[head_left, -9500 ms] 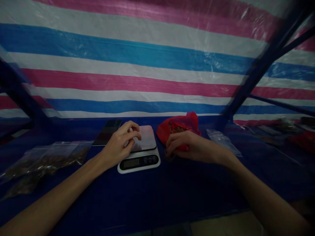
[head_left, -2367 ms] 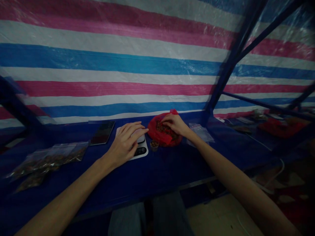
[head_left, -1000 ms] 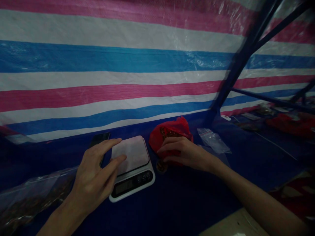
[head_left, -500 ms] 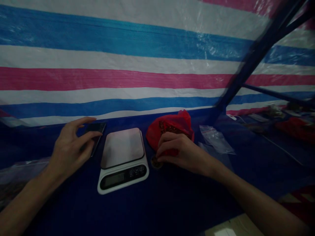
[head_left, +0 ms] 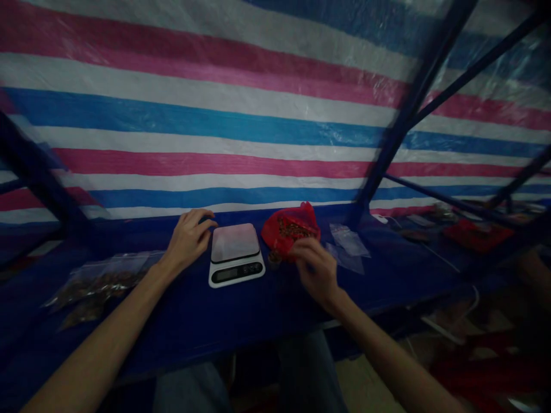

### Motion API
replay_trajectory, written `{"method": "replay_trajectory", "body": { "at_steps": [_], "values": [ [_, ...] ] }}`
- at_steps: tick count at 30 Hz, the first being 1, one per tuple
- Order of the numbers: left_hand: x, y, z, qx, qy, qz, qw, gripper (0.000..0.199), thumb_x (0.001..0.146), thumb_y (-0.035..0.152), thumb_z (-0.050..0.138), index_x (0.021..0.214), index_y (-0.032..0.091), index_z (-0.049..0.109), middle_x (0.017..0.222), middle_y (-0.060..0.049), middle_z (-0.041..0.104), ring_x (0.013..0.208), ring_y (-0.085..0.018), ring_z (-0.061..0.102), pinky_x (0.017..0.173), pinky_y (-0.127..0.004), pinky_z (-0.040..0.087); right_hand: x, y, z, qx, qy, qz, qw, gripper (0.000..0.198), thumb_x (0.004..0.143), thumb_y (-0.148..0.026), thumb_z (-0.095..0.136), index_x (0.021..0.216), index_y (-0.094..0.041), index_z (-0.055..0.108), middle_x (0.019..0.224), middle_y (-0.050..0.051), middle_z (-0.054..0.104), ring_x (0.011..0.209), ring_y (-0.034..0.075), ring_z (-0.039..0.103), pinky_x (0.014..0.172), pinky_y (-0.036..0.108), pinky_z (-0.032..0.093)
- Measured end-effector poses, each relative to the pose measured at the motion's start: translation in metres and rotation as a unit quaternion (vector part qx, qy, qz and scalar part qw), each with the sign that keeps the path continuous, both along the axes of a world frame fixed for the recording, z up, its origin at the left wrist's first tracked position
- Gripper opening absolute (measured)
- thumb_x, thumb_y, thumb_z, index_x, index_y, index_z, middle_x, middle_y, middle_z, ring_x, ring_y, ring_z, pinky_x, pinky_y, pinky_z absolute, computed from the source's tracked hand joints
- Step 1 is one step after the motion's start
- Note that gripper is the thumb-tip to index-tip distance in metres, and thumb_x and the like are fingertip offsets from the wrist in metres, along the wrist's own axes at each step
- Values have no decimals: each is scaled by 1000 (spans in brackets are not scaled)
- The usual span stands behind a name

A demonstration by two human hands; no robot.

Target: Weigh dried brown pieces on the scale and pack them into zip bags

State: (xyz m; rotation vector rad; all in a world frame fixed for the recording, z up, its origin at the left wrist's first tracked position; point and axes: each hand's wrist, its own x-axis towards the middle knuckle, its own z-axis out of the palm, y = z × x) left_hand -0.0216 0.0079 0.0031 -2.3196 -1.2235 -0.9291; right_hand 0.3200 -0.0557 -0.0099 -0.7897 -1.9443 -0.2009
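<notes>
Since half a second ago, the right hand [head_left: 317, 268] has drawn away from the small cup [head_left: 274, 259], which now stands just left of its fingertips with brown bits showing inside. Its fingers are bent and blurred at the near edge of the red bag [head_left: 274, 230]; I cannot tell whether they pinch anything or touch the plastic. Brown pieces [head_left: 293, 229] lie in the bag's mouth, just beyond those fingers. Clear zip bags [head_left: 349, 242] lie to their right on the blue counter [head_left: 241, 321]. Between the two hands' fingers sits the white scale [head_left: 236, 246], left of the cup. The left hand [head_left: 188, 238] is by the scale's far left corner, fingers bent and loosely spread. Filled zip bags [head_left: 107, 280] lie left of those fingers and nearer the body.
</notes>
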Motion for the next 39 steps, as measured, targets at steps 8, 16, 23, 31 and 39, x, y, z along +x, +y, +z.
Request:
{"method": "replay_trajectory", "body": {
  "at_steps": [8, 16, 23, 31, 39],
  "values": [
    [-16, -4, -6, -118, -108, 46, 986, 27, 83, 18, 45, 85, 19, 73, 84, -7, 72, 82, -22, 65, 77, -35, 48, -28, -43, -23, -164, -238, 55, 956, 19, 94, -6, 51, 87, -18, 63, 134, 11, 66, 113, 20, 67, 94, 30, 57],
    [1, -14, -2, -107, -104, 8, 989, 27, 87, 15, 46, 87, 20, 72, 76, -4, 68, 74, -19, 61, 71, -32, 47, -35, -40, -17, -183, -295, 15, 938, 23, 89, -2, 52, 100, -18, 64, 151, 12, 55, 118, 26, 63, 99, 44, 56],
    [15, -21, 2, -59, -80, -70, 993, 28, 94, 10, 44, 99, 17, 71, 83, -6, 69, 79, -19, 61, 75, -35, 46, -55, -39, -19, -107, -405, -35, 908, 25, 89, -7, 54, 110, -16, 65, 138, 22, 63, 105, 29, 69, 91, 45, 53],
    [5, -18, -4, -89, -101, -28, 991, 29, 94, 12, 44, 95, 16, 73, 83, -6, 68, 78, -19, 59, 73, -35, 46, -54, -39, -3, -87, -373, -26, 923, 21, 87, -6, 57, 103, -16, 67, 129, 16, 70, 94, 28, 70, 81, 41, 54],
    [3, -11, -8, -109, -129, -4, 986, 28, 90, 13, 45, 92, 18, 73, 80, -5, 68, 78, -19, 60, 75, -34, 45, -15, -18, -2, -189, -170, -63, 965, 35, 95, -10, 52, 128, -22, 58, 138, 10, 64, 117, 26, 66, 98, 41, 55]
  ]
}}
